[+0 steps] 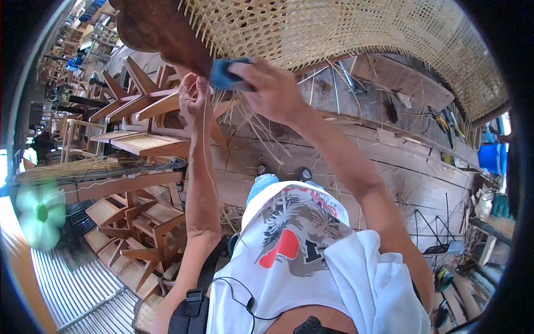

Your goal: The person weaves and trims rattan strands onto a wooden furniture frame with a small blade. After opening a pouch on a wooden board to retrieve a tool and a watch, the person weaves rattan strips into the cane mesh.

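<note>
A woven cane panel (311, 28) in a dark wooden frame (161, 28) with a scalloped edge stretches across the top of the view. Loose cane ends stick out along its border. My right hand (275, 92) grips a blue block (223, 74), which looks like a sponge or pad, against the frame's lower corner. Just left of it, my left hand (194, 100) is closed at the frame's edge, fingers curled upward. A thin cane strand (210, 161) runs from those fingers down along my left forearm.
Stacked wooden chair frames (139, 108) crowd the left side, with more chairs (139, 239) below them. A green fan (41, 212) stands at far left. Pliers (445, 125) and cane scraps lie on the plank surface at right, near a blue bucket (492, 158).
</note>
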`<state>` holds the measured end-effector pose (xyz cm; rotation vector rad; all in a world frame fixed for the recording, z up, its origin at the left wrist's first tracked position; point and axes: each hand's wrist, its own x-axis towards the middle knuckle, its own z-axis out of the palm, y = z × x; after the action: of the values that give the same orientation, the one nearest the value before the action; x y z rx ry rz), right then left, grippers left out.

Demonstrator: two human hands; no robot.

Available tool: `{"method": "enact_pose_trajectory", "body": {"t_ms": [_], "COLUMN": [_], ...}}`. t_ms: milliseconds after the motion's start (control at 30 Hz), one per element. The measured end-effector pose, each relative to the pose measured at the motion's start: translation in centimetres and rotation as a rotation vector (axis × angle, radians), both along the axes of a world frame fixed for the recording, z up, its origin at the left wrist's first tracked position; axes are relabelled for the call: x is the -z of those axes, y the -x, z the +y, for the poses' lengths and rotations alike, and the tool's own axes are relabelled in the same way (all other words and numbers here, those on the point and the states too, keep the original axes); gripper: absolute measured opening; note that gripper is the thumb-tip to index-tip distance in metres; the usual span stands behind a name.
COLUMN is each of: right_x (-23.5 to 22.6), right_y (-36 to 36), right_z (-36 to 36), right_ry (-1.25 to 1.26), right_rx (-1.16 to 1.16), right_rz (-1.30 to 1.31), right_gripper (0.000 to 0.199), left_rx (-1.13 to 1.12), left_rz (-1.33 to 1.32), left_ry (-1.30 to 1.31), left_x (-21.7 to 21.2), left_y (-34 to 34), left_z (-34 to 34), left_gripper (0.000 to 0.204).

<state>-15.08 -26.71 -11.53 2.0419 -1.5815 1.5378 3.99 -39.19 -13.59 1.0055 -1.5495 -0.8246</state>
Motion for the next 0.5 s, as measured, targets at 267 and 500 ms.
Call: {"method": "enact_pose_trajectory", "body": {"t_ms": [267, 500], "right_x": [12.5, 22.8], "right_y": [8.0, 15.4], "right_z": [4.9, 11.9], "right_ry": [-0.785, -0.674], "right_rx": [0.423, 0.642], "right_rz": [0.103, -0.057], "right_gripper": [0.032, 0.056], "left_rx": [0.098, 0.115], "left_rz": [-0.172, -0.522], "left_ry": [-0.251, -1.165], "left_x": [8.1, 18.0], "left_y": [-12.2, -21.2], "left_z": [7.4, 21.0], "left_gripper": [0.043, 0.026]}}
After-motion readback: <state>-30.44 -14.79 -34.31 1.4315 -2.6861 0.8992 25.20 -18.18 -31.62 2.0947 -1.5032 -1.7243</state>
